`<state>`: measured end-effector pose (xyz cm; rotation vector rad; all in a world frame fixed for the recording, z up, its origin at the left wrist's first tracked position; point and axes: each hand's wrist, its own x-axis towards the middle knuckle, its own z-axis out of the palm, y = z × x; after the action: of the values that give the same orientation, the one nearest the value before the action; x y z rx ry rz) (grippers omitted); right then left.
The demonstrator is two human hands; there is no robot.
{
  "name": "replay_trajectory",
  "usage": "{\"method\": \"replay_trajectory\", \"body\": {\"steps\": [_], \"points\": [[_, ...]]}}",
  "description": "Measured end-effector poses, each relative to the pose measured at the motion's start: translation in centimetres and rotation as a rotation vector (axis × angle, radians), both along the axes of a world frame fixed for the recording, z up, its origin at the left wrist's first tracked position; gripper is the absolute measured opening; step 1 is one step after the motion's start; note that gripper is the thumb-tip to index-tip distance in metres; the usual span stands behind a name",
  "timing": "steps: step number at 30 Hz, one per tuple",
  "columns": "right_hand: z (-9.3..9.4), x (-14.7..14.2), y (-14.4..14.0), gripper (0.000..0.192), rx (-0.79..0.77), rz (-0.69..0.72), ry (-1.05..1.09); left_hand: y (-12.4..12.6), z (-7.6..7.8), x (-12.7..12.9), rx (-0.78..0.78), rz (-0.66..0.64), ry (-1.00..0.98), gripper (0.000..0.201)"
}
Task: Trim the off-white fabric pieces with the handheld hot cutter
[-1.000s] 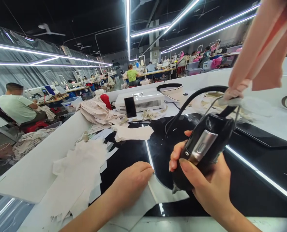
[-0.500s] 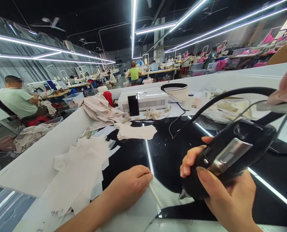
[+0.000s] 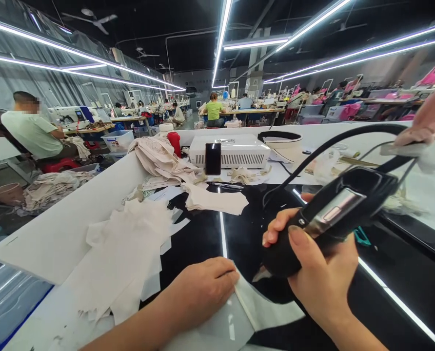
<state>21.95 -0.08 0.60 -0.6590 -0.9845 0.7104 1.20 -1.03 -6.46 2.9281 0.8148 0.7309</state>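
Observation:
My right hand (image 3: 323,273) is wrapped around a black corded hand tool (image 3: 312,229) with a metal plate on its side. The tool's pointed metal tip (image 3: 262,274) hangs over the black glossy tabletop (image 3: 199,243), apart from the cloth below it. My left hand (image 3: 206,287) has its fingers together and bent on the upper corner of a white fabric piece (image 3: 276,312), holding it down. Under that hand lies a glossy, see-through sheet (image 3: 217,331). My left thumb is hidden.
White cut pieces (image 3: 126,248) cover the left side. A phone (image 3: 213,158) leans on a white vented box (image 3: 235,148), with pens (image 3: 227,185) in front. The thick cable (image 3: 334,136) arcs right to a blurred pink thing. A teal object (image 3: 361,236) lies behind my right hand.
My right hand and the tool have shifted left and up, and the tip has come off the fabric. The left hand keeps its place on the cloth. The view has turned slightly.

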Motion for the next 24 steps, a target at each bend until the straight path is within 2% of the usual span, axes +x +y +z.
{"method": "replay_trajectory", "body": {"steps": [6,13,24], "points": [[-0.6,-1.0,1.4,0.040,0.011,0.036,-0.038,-0.1,-0.6,0.2,-0.049,0.012,-0.013,0.017],[-0.7,-1.4,1.6,0.039,0.025,0.033,-0.046,-0.4,-0.3,0.2,-0.074,-0.001,-0.023,0.018],[-0.9,-1.9,1.3,0.037,0.007,0.060,-0.036,-0.7,0.2,0.3,-0.136,0.050,0.027,0.018]]}}
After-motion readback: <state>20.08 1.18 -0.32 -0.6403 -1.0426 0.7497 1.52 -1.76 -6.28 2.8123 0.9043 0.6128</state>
